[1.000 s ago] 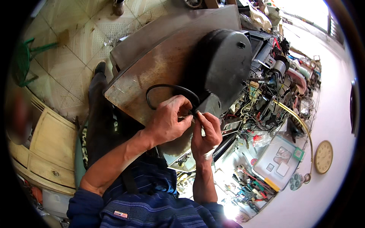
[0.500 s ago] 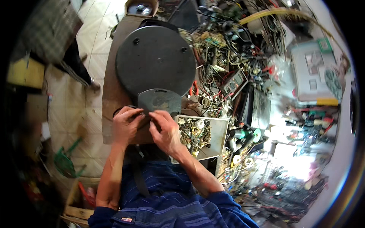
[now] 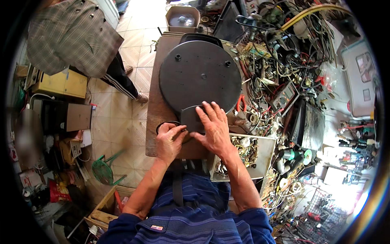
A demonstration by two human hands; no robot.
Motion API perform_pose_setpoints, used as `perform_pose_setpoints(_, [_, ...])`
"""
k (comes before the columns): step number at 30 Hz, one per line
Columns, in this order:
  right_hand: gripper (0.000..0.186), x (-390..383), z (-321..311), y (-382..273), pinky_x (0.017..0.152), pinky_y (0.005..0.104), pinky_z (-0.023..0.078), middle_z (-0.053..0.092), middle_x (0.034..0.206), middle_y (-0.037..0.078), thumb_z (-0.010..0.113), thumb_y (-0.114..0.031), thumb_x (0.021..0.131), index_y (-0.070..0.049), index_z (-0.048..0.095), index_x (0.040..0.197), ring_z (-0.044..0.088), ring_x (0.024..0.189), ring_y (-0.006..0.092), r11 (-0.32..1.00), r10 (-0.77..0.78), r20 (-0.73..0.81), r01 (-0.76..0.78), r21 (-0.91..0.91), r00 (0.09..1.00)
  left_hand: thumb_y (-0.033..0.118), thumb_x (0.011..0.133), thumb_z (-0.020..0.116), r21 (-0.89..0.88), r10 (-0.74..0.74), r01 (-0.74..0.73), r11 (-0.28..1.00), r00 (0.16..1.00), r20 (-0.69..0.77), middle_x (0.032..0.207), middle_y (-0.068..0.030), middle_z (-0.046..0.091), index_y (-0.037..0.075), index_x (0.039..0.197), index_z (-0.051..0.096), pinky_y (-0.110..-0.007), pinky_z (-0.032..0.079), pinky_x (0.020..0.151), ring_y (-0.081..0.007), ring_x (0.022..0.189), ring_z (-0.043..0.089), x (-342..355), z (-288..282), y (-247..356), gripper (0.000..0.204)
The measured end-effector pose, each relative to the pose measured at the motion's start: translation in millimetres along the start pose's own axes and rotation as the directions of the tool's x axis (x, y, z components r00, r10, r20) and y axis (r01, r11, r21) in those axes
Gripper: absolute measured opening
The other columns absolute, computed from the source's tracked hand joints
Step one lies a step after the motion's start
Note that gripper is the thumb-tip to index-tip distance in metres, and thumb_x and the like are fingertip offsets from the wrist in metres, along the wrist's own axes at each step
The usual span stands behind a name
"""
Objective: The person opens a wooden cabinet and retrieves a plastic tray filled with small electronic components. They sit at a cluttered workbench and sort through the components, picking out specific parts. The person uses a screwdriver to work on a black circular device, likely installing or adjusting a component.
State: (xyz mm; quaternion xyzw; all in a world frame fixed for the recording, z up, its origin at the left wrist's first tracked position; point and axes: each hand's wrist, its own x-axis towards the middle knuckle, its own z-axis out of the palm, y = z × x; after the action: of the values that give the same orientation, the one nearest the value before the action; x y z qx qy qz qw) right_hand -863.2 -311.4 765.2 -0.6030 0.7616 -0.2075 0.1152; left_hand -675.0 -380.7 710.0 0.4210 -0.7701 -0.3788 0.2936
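Note:
A large round black appliance (image 3: 199, 81) lies on the brown table, its flat side with small round feet facing up. From its near edge juts a dark flat panel (image 3: 189, 116). My right hand (image 3: 215, 130) rests on this panel with fingers spread, covering much of it. Just left of the panel's near corner, my left hand (image 3: 168, 142) is closed in a pinch. A small dark bit shows at its fingertips, too small to name. Behind that hand curves a loop of black cord (image 3: 159, 127).
A tray (image 3: 264, 156) of small metal parts stands right of my right forearm. Beyond it are tangled wires, red-handled pliers (image 3: 241, 103) and a multimeter (image 3: 284, 96). A person in a plaid garment (image 3: 75, 36) stands left of the table (image 3: 156, 101). A green stool (image 3: 103, 171) is on the floor.
My right hand has left its pinch beside the left hand and now lies spread on the panel. My left hand stays pinched. The whole view has shifted, showing more of the left side.

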Motion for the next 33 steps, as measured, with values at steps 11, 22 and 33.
perform_pose_setpoints(11, [0.085, 25, 3, 28, 0.120, 0.0557, 0.038, 0.049, 0.158, 0.020, 0.095, -0.025, 0.069, -0.010, 0.060, 0.144, 0.048, 0.143, 0.0433, 0.986, -0.158, 0.272, 0.164, 0.000, 0.949, 0.016, 0.077, 0.089, -0.014, 0.188, -0.188, 0.982, 0.982, -0.002, 0.134, -0.0131, 0.070, 0.012, 0.099, 0.082, -0.050, 0.045, 0.111, -0.0338, 0.125, 0.064, 12, -4, -16, 0.024])
perform_pose_setpoints(22, [0.081, 15, 7, 32, 0.122, 0.0596, 0.035, 0.047, 0.158, 0.023, 0.094, -0.023, 0.069, -0.007, 0.062, 0.141, 0.042, 0.148, 0.0456, 0.986, -0.166, 0.202, 0.161, 0.042, 0.965, 0.008, 0.072, 0.090, 0.034, 0.336, -0.344, 0.938, 0.932, 0.136, 0.137, -0.0170, 0.068, 0.008, 0.106, 0.080, -0.047, 0.054, 0.099, -0.0362, 0.115, 0.068, 25, -13, -17, 0.035])
perform_pose_setpoints(33, [0.066, -9, 9, 39, 0.120, 0.0568, 0.040, 0.054, 0.151, 0.022, 0.091, -0.021, 0.070, -0.009, 0.069, 0.131, 0.046, 0.146, 0.0444, 0.992, -0.072, 0.093, 0.061, 0.110, 0.993, 0.006, 0.067, 0.092, 0.053, 0.315, -0.328, 0.943, 0.933, 0.176, 0.134, -0.0156, 0.069, 0.010, 0.104, 0.080, -0.046, 0.055, 0.102, -0.0341, 0.116, 0.068, 29, -13, -12, 0.039])
